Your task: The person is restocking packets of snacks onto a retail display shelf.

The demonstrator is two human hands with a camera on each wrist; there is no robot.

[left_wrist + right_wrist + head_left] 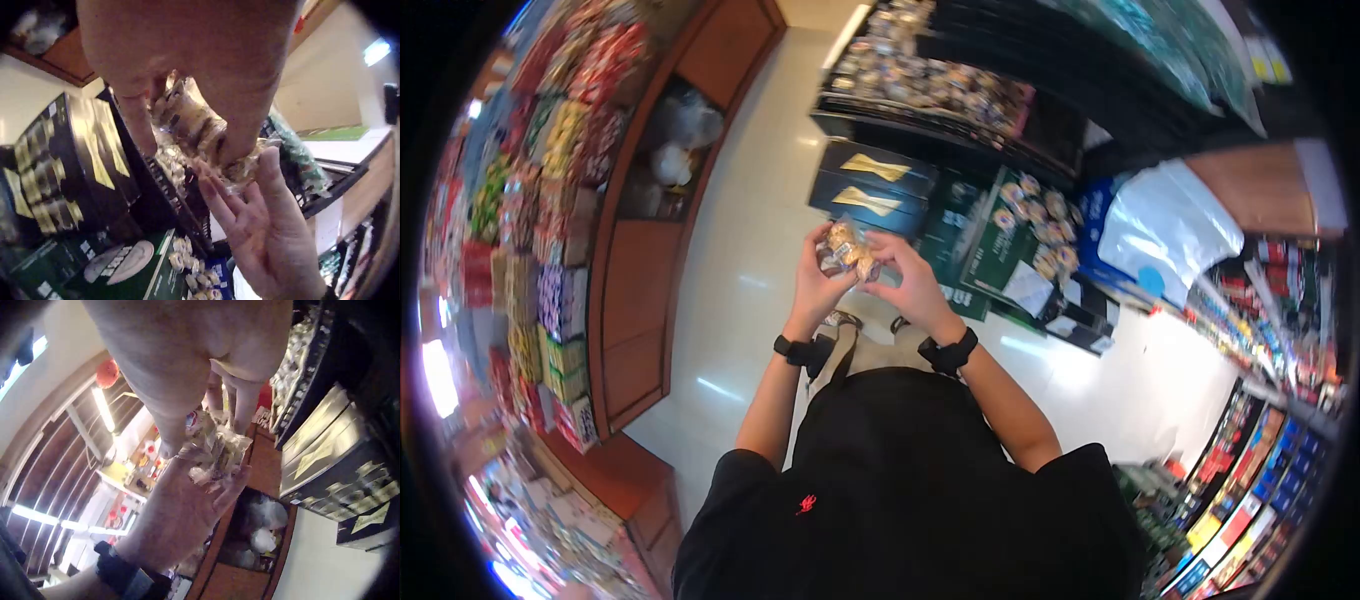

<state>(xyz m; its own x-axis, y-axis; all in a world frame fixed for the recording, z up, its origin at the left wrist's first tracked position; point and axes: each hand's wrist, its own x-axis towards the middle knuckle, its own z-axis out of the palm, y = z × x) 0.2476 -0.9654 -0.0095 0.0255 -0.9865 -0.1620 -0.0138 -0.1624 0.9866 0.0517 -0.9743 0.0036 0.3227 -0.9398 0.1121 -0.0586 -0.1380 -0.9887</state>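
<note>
Both hands meet in front of the body around a small bunch of gold, clear-wrapped pieces [852,252]. The left hand [814,283] curls its fingers and thumb round the bunch from one side. From the other side, the right hand [908,283] pinches its edge between thumb and fingers. In the left wrist view the shiny wrapping [190,119] crinkles beneath the left hand [194,44], with the right hand [269,231] touching it from below. The right wrist view has the wrapped bunch [215,453] between the right hand [200,350] and the left hand [181,506].
Ahead, a black tray [940,95] holds many wrapped pieces. Dark boxes with gold bows [870,185] and a green box [990,245] stand below it. Wooden cabinets [635,320] with packed goods line the left; a silvery bag [1165,230] lies at right.
</note>
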